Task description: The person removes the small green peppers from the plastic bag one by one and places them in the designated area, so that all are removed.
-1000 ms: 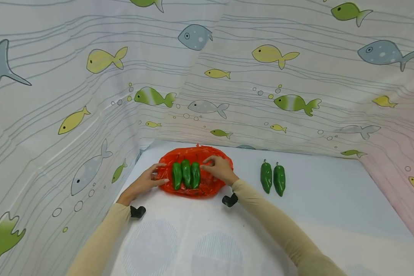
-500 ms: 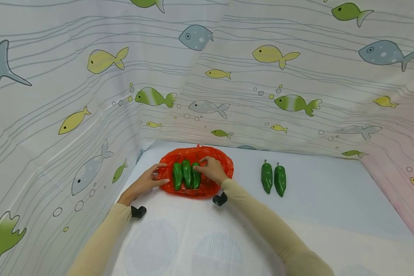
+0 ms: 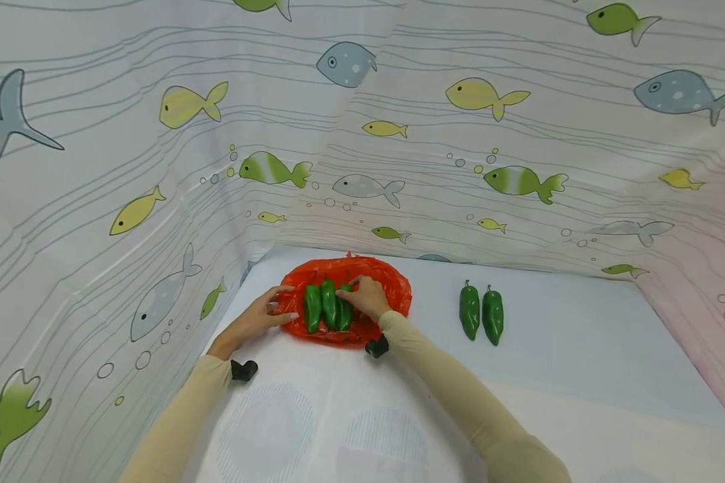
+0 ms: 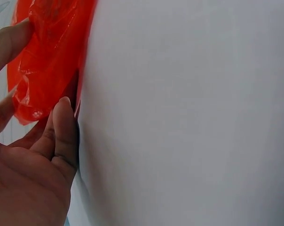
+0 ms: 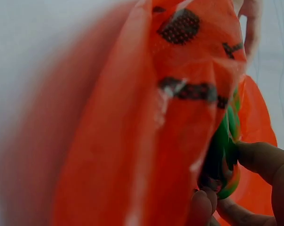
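Observation:
Three shiny green chili peppers lie side by side within an opened-out red plastic bag [image 3: 393, 278] on the table. My left hand [image 3: 250, 329] holds the bag's left edge between thumb and fingers; in the left wrist view, crumpled red plastic [image 4: 50, 70] sits among the fingers. With thumb and fingers, my right hand [image 3: 370, 297] pinches the rightmost chili pepper [image 3: 344, 314] near its upper part. The middle chili pepper [image 3: 329, 305] and left chili pepper [image 3: 312, 310] are untouched. In the right wrist view, the bag's printed side wall [image 5: 179, 132] covers much of the peppers.
Two more green chili peppers, a left one [image 3: 469, 310] and a right one [image 3: 493, 315], lie on the table to the right of the bag. Fish-patterned sheeting [image 3: 423, 194] walls in the table at the back and both sides.
My right hand has moved left from beside the rightmost chili pepper in the bag onto it, and now pinches it. That pepper's lower end has shifted slightly. The left hand has stayed put.

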`<state>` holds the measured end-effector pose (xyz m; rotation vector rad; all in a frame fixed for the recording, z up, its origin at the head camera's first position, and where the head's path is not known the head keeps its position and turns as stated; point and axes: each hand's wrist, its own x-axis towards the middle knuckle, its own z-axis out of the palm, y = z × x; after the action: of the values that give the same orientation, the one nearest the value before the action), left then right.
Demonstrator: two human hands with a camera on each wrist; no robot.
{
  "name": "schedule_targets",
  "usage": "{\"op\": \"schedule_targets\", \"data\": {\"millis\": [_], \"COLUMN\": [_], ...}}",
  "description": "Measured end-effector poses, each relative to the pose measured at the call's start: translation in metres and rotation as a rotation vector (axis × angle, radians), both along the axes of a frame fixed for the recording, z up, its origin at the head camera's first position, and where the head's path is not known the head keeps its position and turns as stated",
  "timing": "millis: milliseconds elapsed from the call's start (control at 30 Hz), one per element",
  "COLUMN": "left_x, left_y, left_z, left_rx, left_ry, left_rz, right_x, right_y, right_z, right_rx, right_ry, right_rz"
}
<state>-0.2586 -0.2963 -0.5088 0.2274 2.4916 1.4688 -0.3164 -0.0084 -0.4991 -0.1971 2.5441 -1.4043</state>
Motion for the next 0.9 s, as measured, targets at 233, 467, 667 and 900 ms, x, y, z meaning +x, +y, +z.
{"op": "schedule_targets", "data": {"millis": [233, 467, 667, 900], "left_x": [-0.001, 0.001, 0.002, -0.002], "left_y": [0.000, 0.002, 0.001, 0.000], "left_z": [0.001, 0.004, 0.005, 0.002], "left_rx": [-0.015, -0.005, -0.012, -0.008], "left_ry": [-0.003, -0.002, -0.008, -0.029], "left_rz": [0.006, -0.006, 0.002, 0.011], "right_x": [-0.005, -0.010, -0.009, -0.013], "right_y": [0.002, 0.003, 0.002, 0.005], "right_z": [0.002, 0.001, 0.004, 0.001], "right_rx": [0.011, -0.022, -0.057, -0.017], "right_ry": [0.001, -0.068, -0.112, -0.124], "right_rz": [-0.009, 0.008, 0.020, 0.023]}}
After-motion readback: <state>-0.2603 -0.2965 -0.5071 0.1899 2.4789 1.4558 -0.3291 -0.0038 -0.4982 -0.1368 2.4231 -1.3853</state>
